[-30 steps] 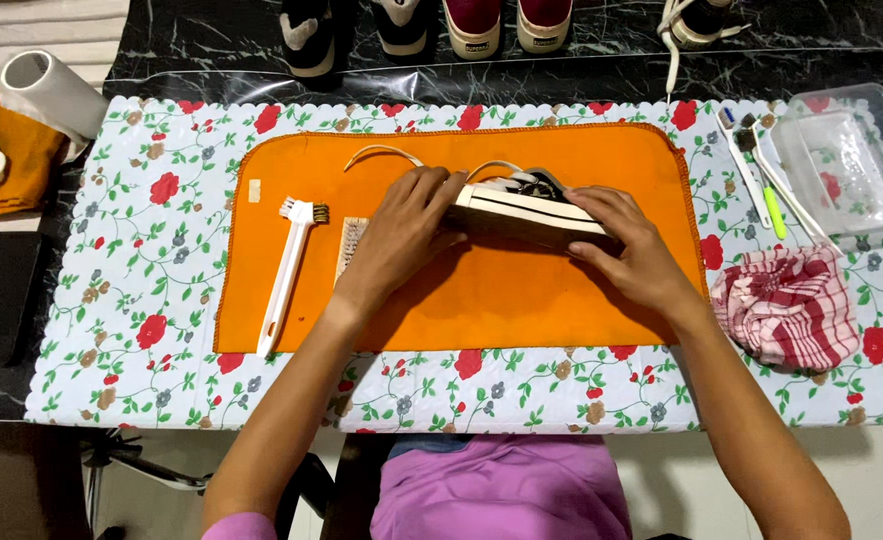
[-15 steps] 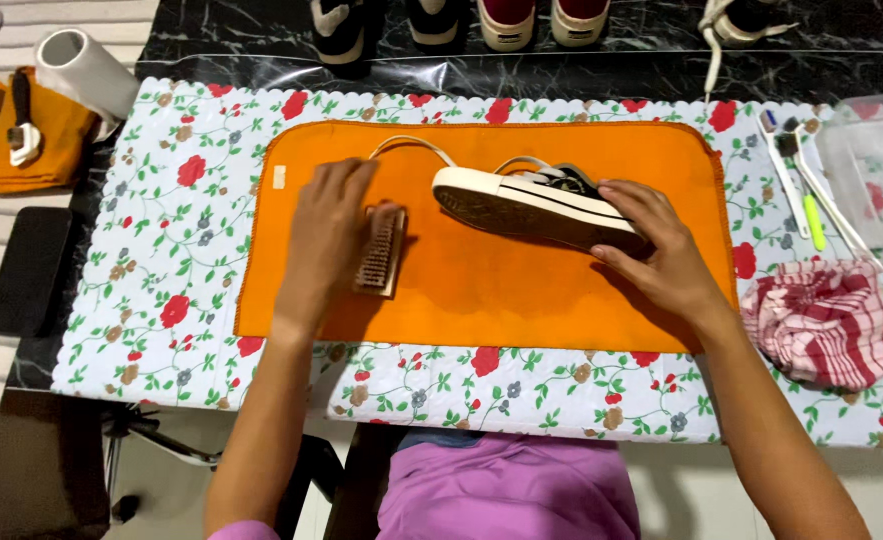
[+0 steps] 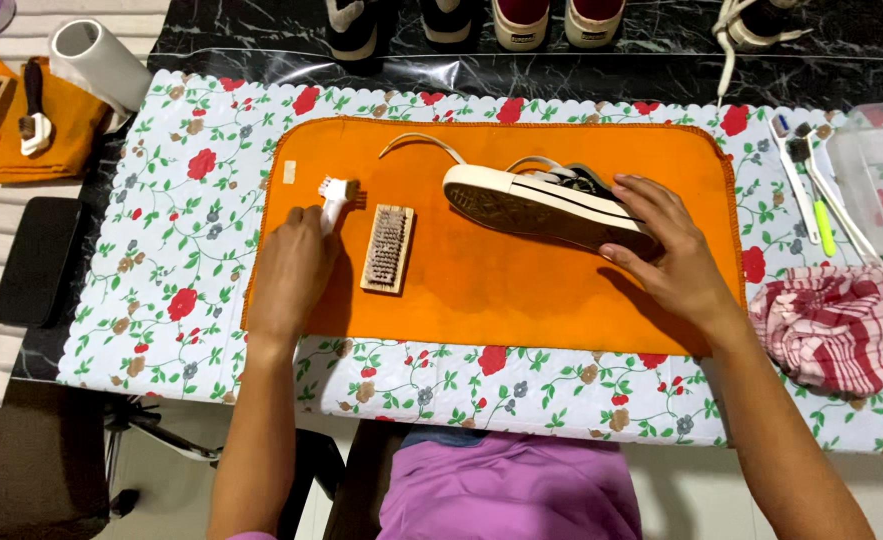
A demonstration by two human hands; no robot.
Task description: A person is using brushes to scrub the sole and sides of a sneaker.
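Left hand [image 3: 291,268] on white brush [image 3: 335,196]; right hand [image 3: 666,250] steadies sneaker [image 3: 546,200] (sole up).

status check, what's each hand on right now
Left hand on white brush. Right hand holding sneaker on its side. Wooden brush lying between them.

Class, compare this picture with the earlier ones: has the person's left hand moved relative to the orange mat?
Yes. The left hand has gone from the shoe toward the left edge of the orange mat, onto the white brush beside the wooden brush.
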